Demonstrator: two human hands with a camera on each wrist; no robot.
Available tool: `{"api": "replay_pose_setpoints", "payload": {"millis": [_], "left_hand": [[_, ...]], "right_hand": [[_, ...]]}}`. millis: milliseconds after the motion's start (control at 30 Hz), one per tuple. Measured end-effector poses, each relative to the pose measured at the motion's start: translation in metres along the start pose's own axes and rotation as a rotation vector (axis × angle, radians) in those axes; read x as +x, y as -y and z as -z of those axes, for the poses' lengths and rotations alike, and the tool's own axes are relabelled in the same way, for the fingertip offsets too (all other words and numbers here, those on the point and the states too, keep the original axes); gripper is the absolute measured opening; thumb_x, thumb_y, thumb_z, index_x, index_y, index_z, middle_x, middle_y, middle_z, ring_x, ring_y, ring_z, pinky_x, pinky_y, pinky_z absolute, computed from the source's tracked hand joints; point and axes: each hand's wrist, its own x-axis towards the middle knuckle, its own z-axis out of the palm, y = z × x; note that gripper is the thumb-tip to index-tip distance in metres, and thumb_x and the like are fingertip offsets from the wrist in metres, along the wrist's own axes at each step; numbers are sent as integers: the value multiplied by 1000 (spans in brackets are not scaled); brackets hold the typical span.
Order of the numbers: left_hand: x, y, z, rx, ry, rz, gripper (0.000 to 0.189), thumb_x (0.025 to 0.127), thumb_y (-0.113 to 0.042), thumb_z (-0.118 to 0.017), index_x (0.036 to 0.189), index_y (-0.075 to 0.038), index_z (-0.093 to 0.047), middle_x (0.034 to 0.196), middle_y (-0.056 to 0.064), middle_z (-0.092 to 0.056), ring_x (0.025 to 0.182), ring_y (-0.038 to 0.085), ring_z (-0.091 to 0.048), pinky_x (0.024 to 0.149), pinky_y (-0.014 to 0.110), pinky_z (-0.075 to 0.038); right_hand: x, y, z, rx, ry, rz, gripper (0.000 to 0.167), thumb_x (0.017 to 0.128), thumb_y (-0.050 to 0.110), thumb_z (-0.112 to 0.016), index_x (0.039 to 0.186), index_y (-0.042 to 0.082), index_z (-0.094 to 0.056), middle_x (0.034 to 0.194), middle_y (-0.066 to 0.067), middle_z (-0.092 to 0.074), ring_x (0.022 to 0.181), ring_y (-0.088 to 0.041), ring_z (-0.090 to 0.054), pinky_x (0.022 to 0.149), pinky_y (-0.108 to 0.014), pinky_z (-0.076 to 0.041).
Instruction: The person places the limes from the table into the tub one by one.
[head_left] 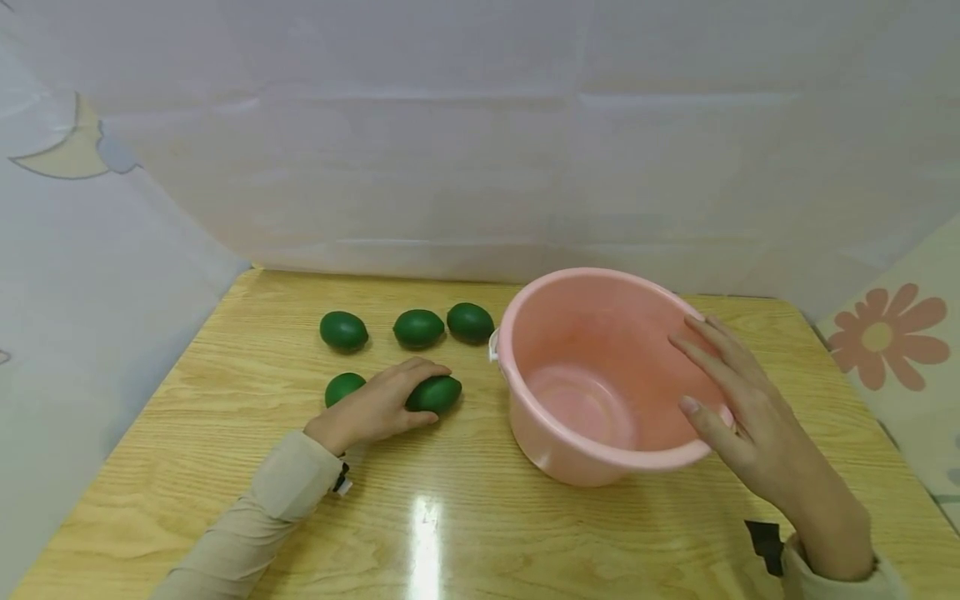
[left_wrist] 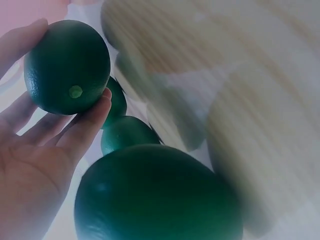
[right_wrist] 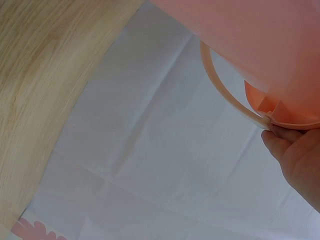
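Observation:
In the head view, my left hand (head_left: 386, 400) holds a dark green lime-like fruit (head_left: 437, 394) between thumb and fingers, low over the table. The left wrist view shows this fruit (left_wrist: 67, 67) with a pale stem spot. Just behind that hand, a similar green fruit (head_left: 345, 387) is partly covered by it. A pink bucket (head_left: 573, 458) stands to the right, its mouth facing up and its visible inside bare. My right hand (head_left: 757, 425) rests at the bucket's right rim with fingers straight and spread. The right wrist view shows fingertips touching the rim beside the handle (right_wrist: 225, 92).
Three more green fruits lie in a back row: one at left (head_left: 343, 332), one in the middle (head_left: 418, 328) and one nearest the bucket (head_left: 470, 322). Pale sheeting (head_left: 450, 167) walls in the back and sides of the wooden table (head_left: 187, 467).

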Motion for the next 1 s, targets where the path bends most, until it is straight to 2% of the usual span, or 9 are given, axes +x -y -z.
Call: {"api": "replay_pose_setpoints", "payload": {"millis": [333,533,767,1000], "left_hand": [[0,-4,8,-32,-45,9,64,88,-25,-76,145,-11,-49,150,15,-48,131,31,-53,103,50,-49],[-1,-8,14,-51,-64,27,64,90,-26,-74,147,-14,-47,151,13,-46,126,29,-57,100,49,-51],[0,-11,24,-31,-133,-11,64,90,-27,-75,146,-15,-48,147,14,-50,116,29,-62,92,46,-55],[1,-14,35,-20,-207,-69,63,89,-27,-76,143,-9,-51,141,14,-55,118,31,-63,92,45,-56]], "right_hand": [[0,1,0,19,9,-25,60,93,6,-60,150,15,-45,163,-6,-26,154,-12,-10,118,-68,-13],[-1,2,-1,34,19,-38,61,93,6,-61,150,17,-44,164,-5,-25,155,-11,-8,115,-74,-12],[0,2,-1,34,16,-27,61,92,5,-61,150,15,-44,164,-6,-26,155,-12,-8,116,-71,-12],[0,1,0,32,14,-21,65,91,5,-61,153,13,-40,164,-8,-25,154,-12,-9,119,-67,-11]]}}
